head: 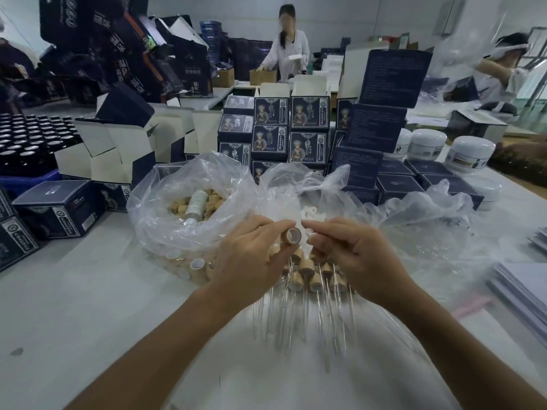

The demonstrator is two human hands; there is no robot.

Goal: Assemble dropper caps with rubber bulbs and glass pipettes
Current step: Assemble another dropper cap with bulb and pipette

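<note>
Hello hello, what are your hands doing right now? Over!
Left hand pinches tan wooden ring cap. Right hand pinches small white rubber bulb. Not yet joined. Nothing between.

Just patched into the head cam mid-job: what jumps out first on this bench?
Dead centre, the left hand pinches a tan dropper cap, open end toward the camera, while the right hand brings a small white piece up beside it. Just below the hands lies a pile of finished droppers, glass pipettes pointing toward the camera. Behind, at left, an open plastic bag holds loose tan caps.
</note>
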